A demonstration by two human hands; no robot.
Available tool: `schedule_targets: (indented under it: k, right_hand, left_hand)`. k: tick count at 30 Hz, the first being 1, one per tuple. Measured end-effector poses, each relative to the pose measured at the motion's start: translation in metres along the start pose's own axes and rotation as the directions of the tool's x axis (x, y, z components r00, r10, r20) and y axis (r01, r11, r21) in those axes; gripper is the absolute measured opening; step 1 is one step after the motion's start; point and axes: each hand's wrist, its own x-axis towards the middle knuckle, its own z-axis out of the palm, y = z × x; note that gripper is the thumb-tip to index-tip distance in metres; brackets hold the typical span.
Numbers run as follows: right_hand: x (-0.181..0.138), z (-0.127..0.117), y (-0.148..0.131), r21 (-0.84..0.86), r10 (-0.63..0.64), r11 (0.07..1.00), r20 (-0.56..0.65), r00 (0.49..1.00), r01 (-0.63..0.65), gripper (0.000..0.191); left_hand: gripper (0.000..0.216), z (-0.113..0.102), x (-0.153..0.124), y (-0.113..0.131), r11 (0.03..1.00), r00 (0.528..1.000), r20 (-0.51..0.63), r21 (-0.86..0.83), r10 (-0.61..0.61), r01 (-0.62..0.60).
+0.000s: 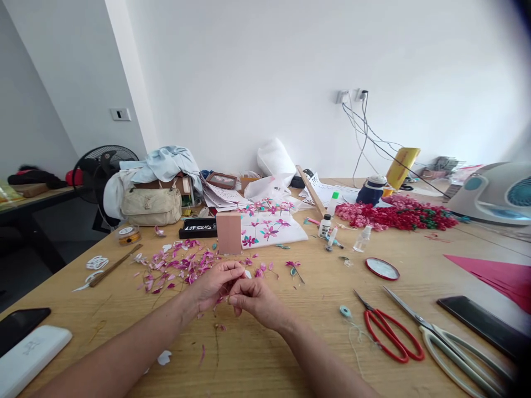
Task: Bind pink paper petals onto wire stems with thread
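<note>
My left hand (216, 283) and my right hand (258, 301) meet over the middle of the table, fingertips pinched together. A small pink flower piece (223, 292) shows under my left fingers, mostly hidden. What the right thumb and finger pinch is too small to name. Just behind the fingers a white petal (248, 273) peeks out. Beyond my left hand spreads a loose pile of pink petals on thin stems (186, 265). A finished-looking flower with a leaf (293, 270) lies to the right.
Red-handled scissors (388, 331), large pale-handled scissors (440, 337), a thread spool (344, 312) and a phone (481, 320) lie at right. A wooden block (229, 234) stands behind the petals, beside a white sheet with flowers (290, 235). A power bank (33, 354) lies at left.
</note>
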Motion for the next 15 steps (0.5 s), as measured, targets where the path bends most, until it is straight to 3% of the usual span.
schedule_targets:
  k: [4, 7, 8, 10, 11, 13, 15]
  right_hand:
    - [0.000, 0.001, 0.000, -0.010, -0.021, 1.000, 0.019, 1.000, 0.021, 0.026]
    - [-0.001, 0.001, -0.001, -0.029, -0.010, 1.000, 0.020, 1.000, 0.011, 0.025]
    - [-0.001, 0.001, -0.002, -0.035, 0.001, 0.999, 0.018, 1.000, 0.000, 0.024]
    - [-0.002, 0.001, -0.004, -0.038, 0.019, 0.999, 0.018, 1.000, -0.019, 0.023]
    - [-0.002, 0.001, -0.004, -0.034, 0.023, 0.999, 0.021, 0.999, -0.023, 0.023]
    - [-0.002, 0.000, -0.005, -0.021, 0.023, 1.000, 0.025, 0.999, -0.022, 0.024]
    - [-0.001, -0.001, -0.005, -0.016, 0.024, 1.000, 0.028, 0.999, -0.023, 0.025]
  left_hand:
    - [0.026, 0.000, -0.001, -0.001, 0.999, 1.000, -0.004, 0.044, -0.009, 0.009]
    - [0.025, -0.001, -0.001, 0.007, 0.951, 0.996, 0.006, 0.296, 0.086, -0.083]
    - [0.024, -0.001, 0.000, 0.011, 0.880, 0.984, 0.016, 0.445, 0.175, -0.164]
    - [0.022, -0.002, 0.005, 0.018, 0.599, 0.922, 0.087, 0.736, 0.377, -0.315]
    - [0.024, -0.003, 0.009, 0.021, 0.449, 0.893, 0.122, 0.830, 0.433, -0.330]
    - [0.030, -0.003, 0.020, 0.024, 0.243, 0.894, 0.152, 0.931, 0.422, -0.273]
    - [0.032, -0.004, 0.034, 0.024, 0.141, 0.924, 0.152, 0.967, 0.350, -0.213]
